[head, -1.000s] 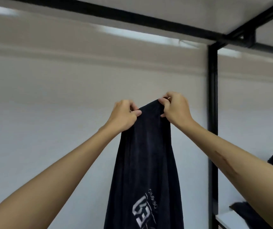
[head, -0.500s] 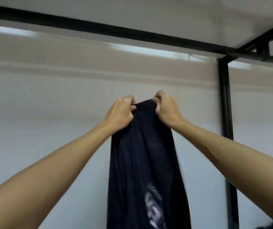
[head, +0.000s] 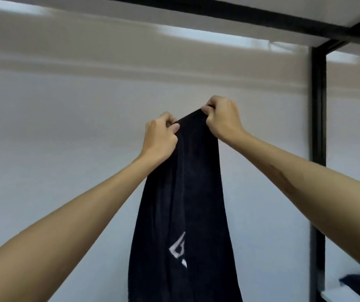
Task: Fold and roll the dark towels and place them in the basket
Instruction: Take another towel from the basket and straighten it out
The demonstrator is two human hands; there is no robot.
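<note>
Against a pale wall we pinched the dark towel (head: pixel 185 192) aloft, left hand (head: pixel 159 136) and right hand (head: pixel 223 119) clenched on its top edge, judging folding came next.

single head-worn view, tilted forward and upward from the person's own eye level, facing a pale wall (head: pixel 44 149) with a black frame post (head: pixel 318 127) at the right and a black crossbar (head: pixel 218 13) along the top edge. close in: both forearms entering from the lower corners, left hand (head: pixel 159 136) and right hand (head: pixel 222 118) near mid-frame at arm's reach, the dark towel (head: pixel 185 203) hanging down past the bottom edge. no second view, so no shared part.
</note>
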